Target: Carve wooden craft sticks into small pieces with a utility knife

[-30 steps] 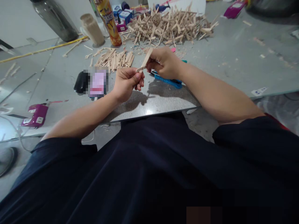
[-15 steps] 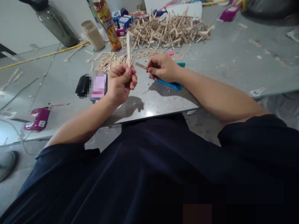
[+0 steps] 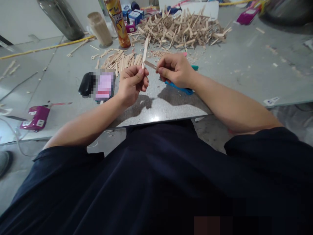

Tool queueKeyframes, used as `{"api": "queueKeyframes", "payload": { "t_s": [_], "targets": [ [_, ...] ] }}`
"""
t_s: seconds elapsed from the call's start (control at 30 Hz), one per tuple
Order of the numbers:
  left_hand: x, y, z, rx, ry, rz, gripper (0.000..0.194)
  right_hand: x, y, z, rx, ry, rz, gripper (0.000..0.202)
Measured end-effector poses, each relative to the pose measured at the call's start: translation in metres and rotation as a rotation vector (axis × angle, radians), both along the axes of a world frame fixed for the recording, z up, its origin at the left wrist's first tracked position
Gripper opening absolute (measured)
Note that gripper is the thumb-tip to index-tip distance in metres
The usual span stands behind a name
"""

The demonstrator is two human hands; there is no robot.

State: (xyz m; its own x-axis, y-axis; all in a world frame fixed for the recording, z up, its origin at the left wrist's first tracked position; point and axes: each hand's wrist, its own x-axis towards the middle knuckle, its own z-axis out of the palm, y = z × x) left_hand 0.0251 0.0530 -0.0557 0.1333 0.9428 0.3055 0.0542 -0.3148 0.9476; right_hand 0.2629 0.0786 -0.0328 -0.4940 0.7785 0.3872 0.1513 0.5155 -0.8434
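Observation:
My left hand (image 3: 135,80) pinches a pale flat wooden stick (image 3: 145,49) between thumb and fingers. The stick stands nearly upright, its narrow tip at the top. In my right hand (image 3: 174,69), thumb and fingertips grip a thin, darker brownish flat strip (image 3: 150,64). Its free end points left and meets or overlaps the lower part of the stick; I cannot tell whether they touch. Beneath my right hand lies a blue tool (image 3: 179,88), partly hidden, with a green piece (image 3: 195,67) showing past the wrist. Behind my left hand, many loose wooden sticks (image 3: 117,61) are spread out.
A big heap of wooden pieces (image 3: 181,31) covers the back of the grey table (image 3: 234,71). Left of it stand an orange drink bottle (image 3: 119,26) and a cloudy jar (image 3: 100,29). A phone (image 3: 105,85), a black case (image 3: 86,84) and a magenta box (image 3: 36,118) lie leftward.
The brownish strip has come up against or across the lower part of the wooden stick; a gap showed between them before. The whole view has shifted slightly.

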Motion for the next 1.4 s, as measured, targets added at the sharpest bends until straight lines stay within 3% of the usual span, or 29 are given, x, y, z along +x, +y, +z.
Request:
{"api": "queueKeyframes", "payload": {
  "t_s": [0.2, 0.37, 0.53, 0.67, 0.8, 0.93, 1.13, 1.4],
  "targets": [
    [0.002, -0.001, 0.002, -0.02, -0.008, 0.025, 0.04, 0.002, -0.001, 0.006, 0.084, -0.055, -0.086, 0.036],
    [0.004, -0.004, 0.003, -0.01, 0.013, 0.024, 0.043, 0.001, 0.0, 0.005, 0.203, -0.013, -0.075, 0.051],
    [0.005, -0.004, 0.002, 0.014, -0.229, -0.097, 0.035, 0.001, 0.002, 0.002, 0.166, -0.081, -0.078, 0.052],
    [0.005, -0.002, 0.001, -0.027, -0.253, -0.063, 0.038, 0.002, 0.005, 0.002, 0.166, -0.105, -0.07, 0.055],
    [0.005, -0.001, 0.001, -0.034, -0.251, -0.025, 0.038, 0.002, 0.006, 0.002, 0.135, -0.164, -0.114, 0.046],
    [0.006, -0.002, 0.0, 0.068, -0.264, 0.021, 0.035, 0.003, 0.003, 0.005, 0.155, -0.194, -0.117, 0.033],
    [0.009, -0.009, 0.005, 0.134, -0.132, 0.163, 0.031, 0.004, 0.001, 0.004, 0.159, -0.207, -0.097, 0.029],
    [0.011, -0.015, 0.01, -0.043, 0.104, 0.104, 0.024, 0.005, 0.003, -0.004, 0.138, -0.185, -0.113, 0.023]
  ]
}}
